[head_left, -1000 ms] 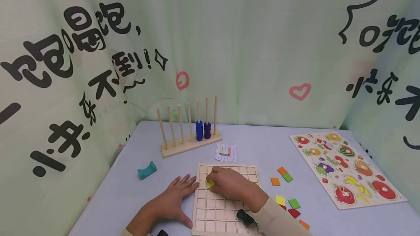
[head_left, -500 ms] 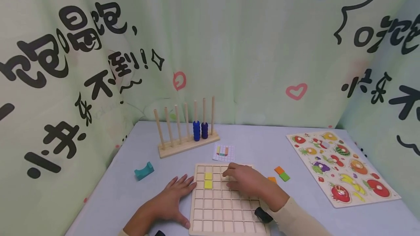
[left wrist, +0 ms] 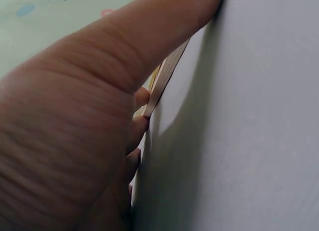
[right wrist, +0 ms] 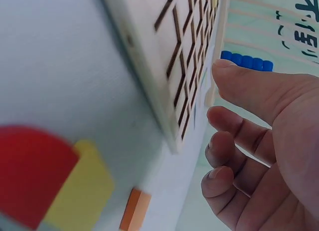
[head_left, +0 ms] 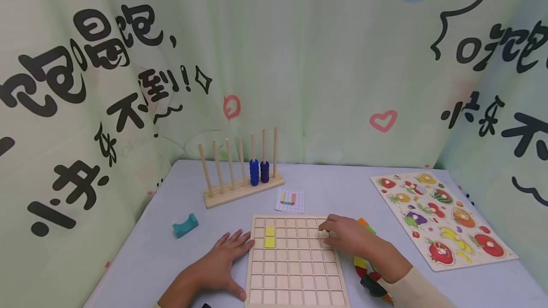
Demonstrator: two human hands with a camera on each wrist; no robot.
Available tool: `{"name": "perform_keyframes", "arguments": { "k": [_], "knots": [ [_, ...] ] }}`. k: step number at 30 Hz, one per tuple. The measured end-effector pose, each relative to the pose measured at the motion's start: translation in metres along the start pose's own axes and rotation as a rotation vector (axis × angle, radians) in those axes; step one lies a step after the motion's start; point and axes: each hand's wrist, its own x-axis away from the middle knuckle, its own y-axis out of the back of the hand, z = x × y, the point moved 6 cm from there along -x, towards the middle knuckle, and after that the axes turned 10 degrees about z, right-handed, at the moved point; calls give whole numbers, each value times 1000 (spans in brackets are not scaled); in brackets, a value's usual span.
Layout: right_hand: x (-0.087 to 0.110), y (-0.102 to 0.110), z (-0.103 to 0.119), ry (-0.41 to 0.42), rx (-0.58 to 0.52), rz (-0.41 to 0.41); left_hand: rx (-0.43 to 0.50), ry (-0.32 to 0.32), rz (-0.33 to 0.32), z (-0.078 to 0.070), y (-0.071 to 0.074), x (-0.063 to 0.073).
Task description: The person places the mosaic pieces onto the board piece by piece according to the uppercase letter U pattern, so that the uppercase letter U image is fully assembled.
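A wooden grid board [head_left: 295, 267] lies on the table with two yellow square tiles [head_left: 269, 242] in its upper left, one above the other. My left hand [head_left: 220, 263] rests against the board's left side, fingers spread and thumb near the lower corner. Over the board's upper right edge hovers my right hand [head_left: 353, 236]; its fingers are loosely bent, with nothing between them in the right wrist view. Beneath and beside that arm are loose tiles, among them a red curved piece [right wrist: 32, 171], a yellow tile [right wrist: 82, 191] and an orange tile [right wrist: 134, 209]. The arm partly hides them.
Behind the board lies a small pattern card [head_left: 289, 201]. Farther back stands a wooden peg rack [head_left: 244, 193] with blue beads [head_left: 254, 172] on two pegs. A teal curved block [head_left: 185, 226] sits at left, a fruit puzzle board [head_left: 445, 217] at right.
My right hand has let go of a yellow tile on the board and moved right, across to the board's right edge. The left hand stays at the left edge.
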Motion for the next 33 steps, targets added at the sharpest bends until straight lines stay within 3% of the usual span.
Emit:
{"name": "perform_keyframes", "arguments": {
  "k": [11,19,26,33],
  "knots": [
    [33,-7,-22,-32,-17,31,6,13,16,-1,-1,0],
    [53,-14,-43,-152,-77,79,11,16,17,0,0,-1],
    [62,-16,-62,-205,-149,104,14,17,21,1,0,-1],
    [65,-15,-68,-201,-126,92,16,14,24,0,0,-1]
  ]
}}
